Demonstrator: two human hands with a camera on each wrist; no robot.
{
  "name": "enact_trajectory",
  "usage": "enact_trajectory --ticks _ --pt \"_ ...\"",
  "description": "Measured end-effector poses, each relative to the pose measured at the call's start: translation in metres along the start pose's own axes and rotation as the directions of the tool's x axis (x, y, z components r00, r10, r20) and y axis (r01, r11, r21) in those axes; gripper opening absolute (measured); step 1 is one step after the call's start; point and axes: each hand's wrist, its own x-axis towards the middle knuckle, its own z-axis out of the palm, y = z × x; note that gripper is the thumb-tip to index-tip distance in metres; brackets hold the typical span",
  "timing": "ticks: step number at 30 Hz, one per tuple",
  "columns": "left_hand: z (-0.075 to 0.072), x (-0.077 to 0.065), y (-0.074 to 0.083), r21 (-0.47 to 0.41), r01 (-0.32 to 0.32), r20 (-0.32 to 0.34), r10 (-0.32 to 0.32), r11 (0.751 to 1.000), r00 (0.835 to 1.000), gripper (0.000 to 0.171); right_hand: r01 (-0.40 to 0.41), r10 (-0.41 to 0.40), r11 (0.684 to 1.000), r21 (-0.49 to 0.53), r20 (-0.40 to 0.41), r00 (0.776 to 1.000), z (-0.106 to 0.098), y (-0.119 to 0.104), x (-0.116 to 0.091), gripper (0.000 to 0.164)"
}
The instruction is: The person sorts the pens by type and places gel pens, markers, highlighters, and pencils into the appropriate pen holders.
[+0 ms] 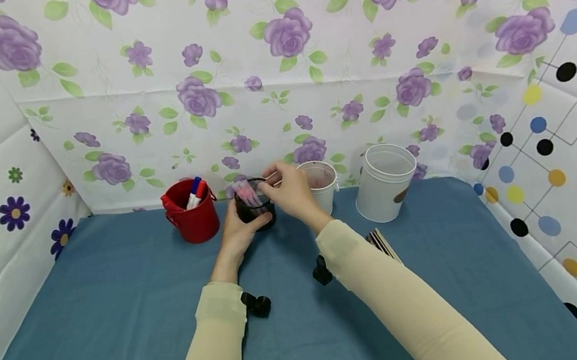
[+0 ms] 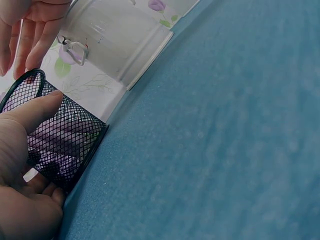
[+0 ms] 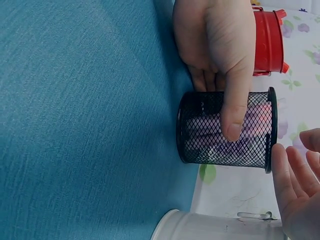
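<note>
A black mesh pen cup (image 1: 255,210) stands on the table, with pink and purplish slender items (image 1: 247,193) inside; their kind is unclear through the mesh. My left hand (image 1: 237,232) grips its side, the thumb (image 3: 234,122) across the front and the fingers behind. Over the cup's right rim reaches my right hand (image 1: 293,195). In the left wrist view the right hand's fingers (image 2: 37,47) look fairly straight, their tips at the rim. Nothing shows plainly between them.
Left of the cup stands a red bucket (image 1: 200,224) with markers (image 1: 194,195). A small white bucket (image 1: 323,184) and a larger white bucket (image 1: 382,191) stand to the right. Several thin sticks (image 1: 382,244) lie partly under the right sleeve. A flowered cloth (image 1: 256,116) hangs behind.
</note>
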Motion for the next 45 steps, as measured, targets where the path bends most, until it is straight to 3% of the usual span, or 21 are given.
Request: enact_trajectory --ticks 8,21,27,33,45 --pt "0.003 0.006 -0.016 0.026 -0.042 -0.024 0.043 0.999 0.999 0.095 0.031 -0.032 0.999 -0.042 -0.026 0.999 -0.014 0.007 -0.007 0.019" --pt "-0.003 0.004 -0.013 -0.015 -0.004 -0.021 0.004 1.000 1.000 0.095 0.132 -0.132 0.986 -0.102 0.007 0.991 -0.059 -0.002 -0.036 0.013" --pt "-0.003 0.003 -0.011 -0.026 -0.021 -0.017 0.020 0.999 1.000 0.096 0.155 -0.154 0.982 -0.110 0.014 0.988 -0.082 -0.003 -0.053 0.017" --pt "-0.002 -0.001 -0.004 0.017 -0.056 -0.030 0.057 0.998 0.998 0.100 0.179 -0.181 0.975 -0.128 -0.003 0.983 -0.104 0.003 -0.073 0.019" --pt "-0.007 -0.010 0.026 0.184 -0.049 -0.059 0.061 0.982 0.996 0.102 0.066 -0.072 0.980 -0.187 -0.026 0.997 -0.143 0.028 -0.118 0.027"
